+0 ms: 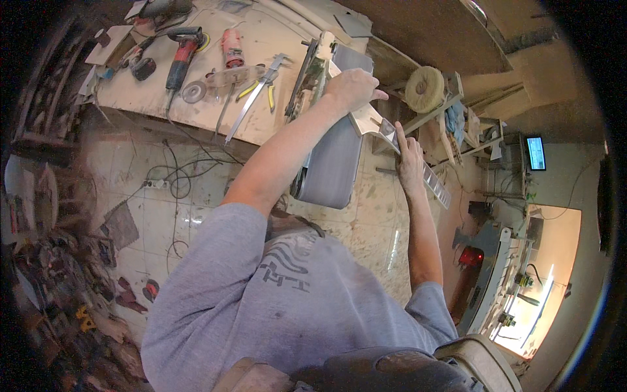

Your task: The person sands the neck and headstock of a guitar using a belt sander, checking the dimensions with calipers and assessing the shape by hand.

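Note:
A belt sander with a wide grey belt stands at the bench's right end. Across its belt lies a long, flat, pale piece with a flared, notched middle; its exact kind I cannot make out. My left hand is closed over the piece's upper part, pressing near the belt, its thumb pointing right. Lower right, my right hand grips the piece's narrower, shiny part, index finger stretched along it. A slotted light strip shows beyond my right wrist; whether it belongs to the piece I cannot tell.
On the dusty workbench left of the sander lie a red-black polisher, a red power tool, a caliper, yellow-handled pliers and a grey disc. A round buffing wheel stands right. Cables trail across the floor.

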`<state>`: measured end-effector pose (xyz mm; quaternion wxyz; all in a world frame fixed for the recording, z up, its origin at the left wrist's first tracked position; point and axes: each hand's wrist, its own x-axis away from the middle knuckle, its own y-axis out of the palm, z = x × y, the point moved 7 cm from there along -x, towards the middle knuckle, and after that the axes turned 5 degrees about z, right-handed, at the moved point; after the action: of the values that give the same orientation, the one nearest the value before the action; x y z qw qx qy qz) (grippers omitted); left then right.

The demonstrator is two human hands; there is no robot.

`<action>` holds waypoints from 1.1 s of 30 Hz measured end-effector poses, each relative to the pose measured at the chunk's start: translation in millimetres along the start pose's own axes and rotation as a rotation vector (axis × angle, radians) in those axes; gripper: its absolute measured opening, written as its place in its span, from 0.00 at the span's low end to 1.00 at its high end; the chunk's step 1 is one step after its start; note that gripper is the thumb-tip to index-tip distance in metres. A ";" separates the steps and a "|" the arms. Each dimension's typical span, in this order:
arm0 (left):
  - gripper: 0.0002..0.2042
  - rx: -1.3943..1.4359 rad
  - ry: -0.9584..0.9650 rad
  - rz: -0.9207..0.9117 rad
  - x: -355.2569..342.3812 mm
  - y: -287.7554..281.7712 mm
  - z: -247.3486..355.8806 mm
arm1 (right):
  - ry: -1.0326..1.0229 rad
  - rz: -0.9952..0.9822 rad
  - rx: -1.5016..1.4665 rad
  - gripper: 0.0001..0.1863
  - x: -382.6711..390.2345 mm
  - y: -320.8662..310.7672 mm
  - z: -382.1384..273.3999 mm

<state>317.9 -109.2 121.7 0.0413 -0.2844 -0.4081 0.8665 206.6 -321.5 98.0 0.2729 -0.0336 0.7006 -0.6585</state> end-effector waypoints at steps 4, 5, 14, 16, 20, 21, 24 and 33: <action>0.28 -0.017 0.021 0.010 0.8 2.0 1.8 | 0.006 -0.008 -0.007 0.47 3.0 -0.8 -0.6; 0.28 -0.020 0.029 0.021 0.6 2.4 2.1 | -0.001 -0.003 -0.007 0.47 3.3 -0.8 -0.2; 0.30 0.019 0.005 0.008 4.2 2.9 5.2 | 0.013 -0.006 -0.042 0.48 8.9 -4.3 -3.0; 0.30 0.008 -0.009 -0.009 3.4 3.4 4.0 | 0.001 -0.019 -0.026 0.49 9.0 -2.1 -1.6; 0.30 0.032 -0.067 -0.015 5.4 3.7 0.0 | 0.014 -0.025 0.032 0.49 7.5 -1.3 -2.5; 0.30 0.032 -0.067 -0.012 5.1 3.8 0.4 | 0.014 -0.029 0.032 0.50 8.5 -1.2 -2.7; 0.30 0.033 -0.056 -0.006 6.2 2.7 2.9 | 0.029 -0.042 0.037 0.50 13.1 0.6 -1.5; 0.28 0.000 0.003 -0.010 3.2 2.9 8.0 | 0.038 -0.026 0.028 0.48 18.0 -3.1 -7.3</action>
<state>311.5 -115.6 122.1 0.0460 -0.2836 -0.4094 0.8659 187.2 -322.6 94.7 0.2514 -0.0261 0.6957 -0.6724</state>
